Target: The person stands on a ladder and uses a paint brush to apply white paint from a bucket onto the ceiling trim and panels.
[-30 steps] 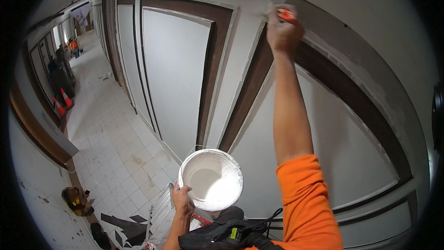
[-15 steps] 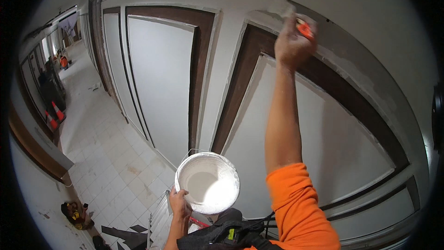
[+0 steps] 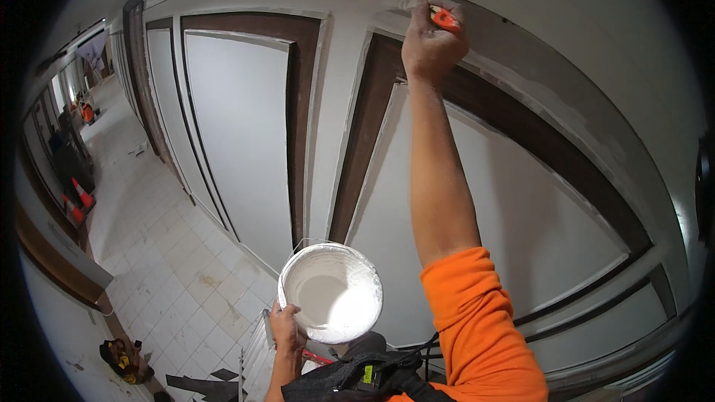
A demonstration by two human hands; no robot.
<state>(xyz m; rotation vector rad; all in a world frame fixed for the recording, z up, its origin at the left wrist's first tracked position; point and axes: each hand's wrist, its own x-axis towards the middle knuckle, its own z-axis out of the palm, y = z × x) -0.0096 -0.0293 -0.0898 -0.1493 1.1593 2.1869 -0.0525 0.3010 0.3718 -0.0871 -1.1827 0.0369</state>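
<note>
High on the panelled wall (image 3: 514, 179), my right hand (image 3: 432, 48) is closed around a paintbrush with an orange handle (image 3: 445, 19). Its bristle end is mostly hidden by my fingers and meets the pale band above the dark brown trim (image 3: 514, 120). Low in front of me, my left hand (image 3: 287, 324) grips the left rim of a white bucket (image 3: 369, 272), thumb inside and fingers outside. White paint-like material coats the bucket's inner wall, and its wire handle stands up at the far side.
A tiled floor (image 3: 179, 275) runs along the corridor to the left. Two orange traffic cones (image 3: 78, 199) stand by the opposite wall. Someone sits low against that wall (image 3: 123, 361) near dark flat pieces (image 3: 201, 385). Another person in orange (image 3: 87, 113) is farther down.
My right hand has moved left and slightly up along the band above the trim, still holding the paintbrush. The view has shifted a little; my left hand keeps its hold on the bucket.
</note>
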